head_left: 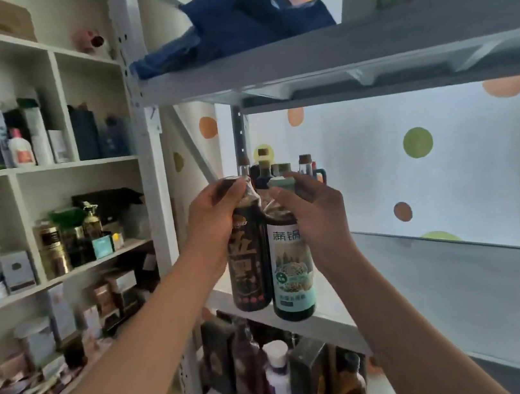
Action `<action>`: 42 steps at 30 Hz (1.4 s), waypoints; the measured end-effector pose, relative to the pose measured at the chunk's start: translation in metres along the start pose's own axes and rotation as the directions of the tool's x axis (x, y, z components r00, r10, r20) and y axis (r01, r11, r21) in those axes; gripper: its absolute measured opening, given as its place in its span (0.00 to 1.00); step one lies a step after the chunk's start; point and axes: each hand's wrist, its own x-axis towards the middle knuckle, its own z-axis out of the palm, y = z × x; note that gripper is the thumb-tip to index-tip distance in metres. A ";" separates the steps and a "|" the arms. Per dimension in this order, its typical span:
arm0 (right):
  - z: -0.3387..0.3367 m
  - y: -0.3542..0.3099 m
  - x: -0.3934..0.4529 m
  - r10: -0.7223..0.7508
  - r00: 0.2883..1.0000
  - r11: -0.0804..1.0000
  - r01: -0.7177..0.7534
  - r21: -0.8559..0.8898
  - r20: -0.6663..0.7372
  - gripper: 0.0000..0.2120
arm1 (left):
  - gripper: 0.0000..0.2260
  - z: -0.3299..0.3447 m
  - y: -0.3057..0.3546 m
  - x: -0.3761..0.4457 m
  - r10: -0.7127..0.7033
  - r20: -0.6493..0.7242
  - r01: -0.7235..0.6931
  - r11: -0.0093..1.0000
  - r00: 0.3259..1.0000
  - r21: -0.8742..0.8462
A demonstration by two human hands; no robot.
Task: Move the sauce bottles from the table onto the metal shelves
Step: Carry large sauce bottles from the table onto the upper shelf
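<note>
Both hands are raised to the middle metal shelf (432,275), each grasping a sauce bottle by its neck. The left hand (212,217) curls its grip round the top of the dark-labelled bottle (248,266); the right hand (316,212) closes its grip round the neck of the green-labelled bottle (292,276), just under its pale green cap (281,183). The two bottles stand upright and touch side by side at the shelf's front edge, near its left end; whether their bases rest on it cannot be told. More bottles (281,168) stand behind them toward the back left corner. A blue cloth (232,22) lies on the shelf above, and bottles and boxes (278,373) fill the shelf below.
</note>
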 end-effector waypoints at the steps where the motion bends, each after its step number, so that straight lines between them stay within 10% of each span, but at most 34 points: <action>1: 0.002 0.005 0.009 -0.005 1.000 1.000 0.005 -0.026 -0.013 0.10 | 0.07 -0.001 -0.004 0.012 0.000 0.015 0.000 1.000 1.000 0.014; 27: -0.002 0.119 0.064 -0.093 0.995 0.972 0.084 -0.219 -0.029 0.16 | 0.16 -0.009 -0.162 0.042 -0.066 0.108 0.034 0.962 0.992 0.270; 42: -0.048 0.145 0.009 0.246 0.965 0.858 -0.173 -0.484 0.091 0.21 | 0.29 -0.029 -0.177 0.045 -0.132 -0.022 0.127 0.867 0.991 0.482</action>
